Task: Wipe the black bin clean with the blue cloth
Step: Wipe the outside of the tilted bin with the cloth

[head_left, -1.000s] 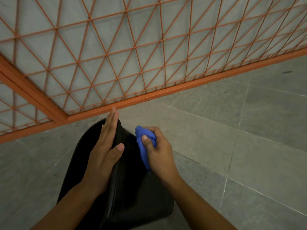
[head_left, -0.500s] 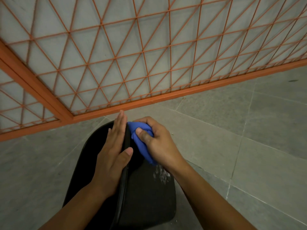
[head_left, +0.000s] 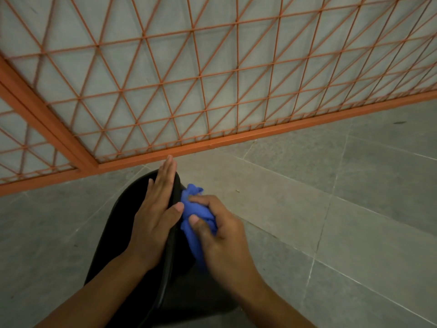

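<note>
On the grey tiled floor (head_left: 331,185), a black bin (head_left: 113,233) lies tipped between two hands, its long axis running from the camera toward the orange mesh fence (head_left: 212,86).

Nearest, both forearms reach in from the bottom edge, with the bin's dark body beneath and between them. The left hand (head_left: 153,218) lies flat on the bin, fingers straight and together pointing at the fence, thumb hooked over the raised edge. Just right of that edge, the right hand (head_left: 222,235) bunches the blue cloth (head_left: 196,214) in curled fingers and presses it against the bin's right face. Compared with half a second ago, the cloth hand sits lower and nearer the camera, and the wet smear seen on the bin then is now covered by the hand. Beyond the bin's far end stands the fence's bottom rail.
</note>
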Motion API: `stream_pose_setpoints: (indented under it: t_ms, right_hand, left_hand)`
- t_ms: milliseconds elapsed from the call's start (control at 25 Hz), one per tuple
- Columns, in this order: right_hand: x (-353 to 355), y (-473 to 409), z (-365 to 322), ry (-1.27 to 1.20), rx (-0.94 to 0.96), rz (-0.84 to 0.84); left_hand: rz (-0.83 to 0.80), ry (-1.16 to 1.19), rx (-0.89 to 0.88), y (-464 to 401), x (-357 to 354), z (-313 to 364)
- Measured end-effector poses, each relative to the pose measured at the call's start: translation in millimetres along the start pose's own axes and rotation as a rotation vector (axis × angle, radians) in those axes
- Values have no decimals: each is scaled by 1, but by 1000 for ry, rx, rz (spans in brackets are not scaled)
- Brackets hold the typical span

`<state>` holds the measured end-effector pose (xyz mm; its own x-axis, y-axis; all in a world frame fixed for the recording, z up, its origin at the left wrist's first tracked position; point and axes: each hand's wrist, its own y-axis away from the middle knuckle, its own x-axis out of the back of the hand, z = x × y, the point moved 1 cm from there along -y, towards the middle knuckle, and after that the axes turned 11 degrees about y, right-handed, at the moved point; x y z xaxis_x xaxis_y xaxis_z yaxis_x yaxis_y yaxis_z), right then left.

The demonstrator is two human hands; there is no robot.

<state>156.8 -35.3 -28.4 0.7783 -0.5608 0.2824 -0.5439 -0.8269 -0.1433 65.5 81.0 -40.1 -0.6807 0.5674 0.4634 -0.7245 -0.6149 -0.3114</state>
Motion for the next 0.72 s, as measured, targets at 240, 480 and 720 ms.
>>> stream_pose_setpoints:
  t_ms: [240,480,720]
  right_hand:
    - [-8,-3,27,67,-120,84]
    - [-17,12,18,84,-20,72]
    - [-11,43,36,72,-351,133]
  left_hand:
    - [-30,-10,-24,0,4,0]
    - [-23,54,-17,1,4,-6]
    - [-4,-79,-87,3,-2,7]
